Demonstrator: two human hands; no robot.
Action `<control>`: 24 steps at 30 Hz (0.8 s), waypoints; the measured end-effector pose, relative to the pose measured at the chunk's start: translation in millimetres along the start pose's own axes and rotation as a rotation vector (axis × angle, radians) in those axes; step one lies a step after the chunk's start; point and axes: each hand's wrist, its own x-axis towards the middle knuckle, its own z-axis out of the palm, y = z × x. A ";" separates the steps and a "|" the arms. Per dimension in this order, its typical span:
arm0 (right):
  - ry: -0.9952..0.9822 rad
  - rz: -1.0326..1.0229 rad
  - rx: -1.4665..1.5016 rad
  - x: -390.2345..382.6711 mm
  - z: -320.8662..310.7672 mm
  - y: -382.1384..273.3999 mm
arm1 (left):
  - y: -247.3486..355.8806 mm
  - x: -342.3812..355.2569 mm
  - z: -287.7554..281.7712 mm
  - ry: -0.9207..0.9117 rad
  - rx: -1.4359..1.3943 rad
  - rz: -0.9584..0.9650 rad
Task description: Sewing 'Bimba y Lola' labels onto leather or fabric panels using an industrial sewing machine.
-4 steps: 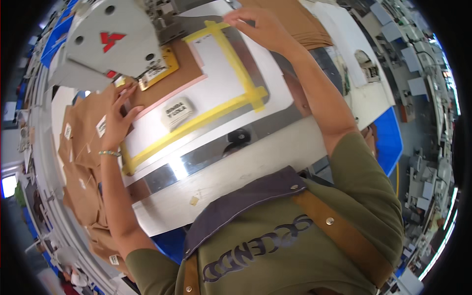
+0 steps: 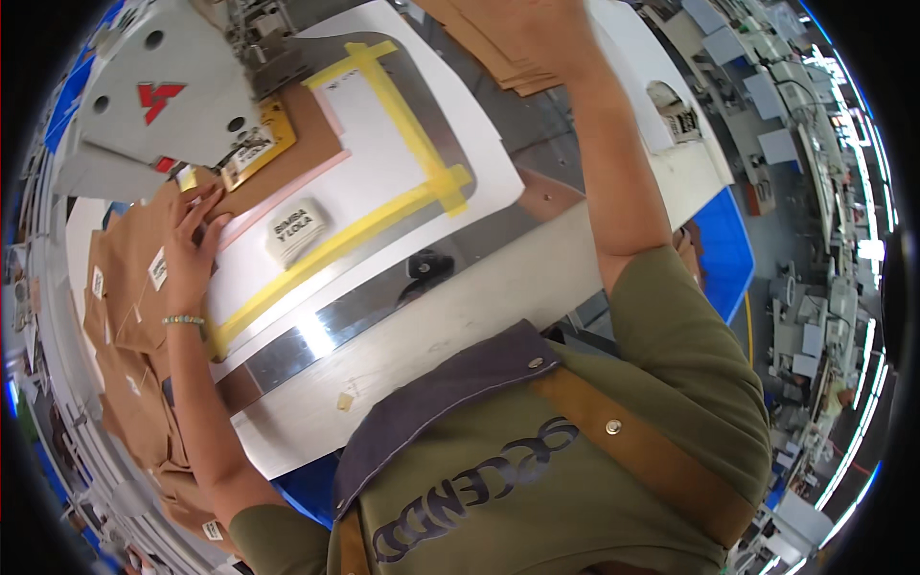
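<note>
Resting beside the sewing machine (image 2: 153, 86), the left hand (image 2: 195, 247) lies toward the left edge of the tabletop (image 2: 498, 307), its fingertips at a brown cloth (image 2: 311, 136) near the yellow plate (image 2: 278, 134). Its fingers are bent and slightly parted; whether they pinch the cloth cannot be told. A beaded bracelet (image 2: 182, 319) circles the wrist. That cloth lies partly beneath the yellow plate, with a pink strip (image 2: 278, 203) along its near side.

The right hand (image 2: 558, 40) is blurred at a stack of brown pieces (image 2: 474, 40) by the far edge of the tabletop; its fingers are not clear enough to tell whether they grip.

Between the hands, a white sheet (image 2: 369, 153) bears yellow tape (image 2: 412, 134), and a small pile of pale labels (image 2: 297, 232) sits on it. More brown pieces (image 2: 134, 273) with white labels spread along the tabletop's left edge. A tan scrap (image 2: 344, 402) lies by the near edge, and a blue bin (image 2: 726, 254) stands beyond the right edge.
</note>
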 end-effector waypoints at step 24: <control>-0.505 -0.073 -1.231 -48.3 -81.6 147.5 | -60.8 -91.3 -52.2 0.090 0.471 -0.130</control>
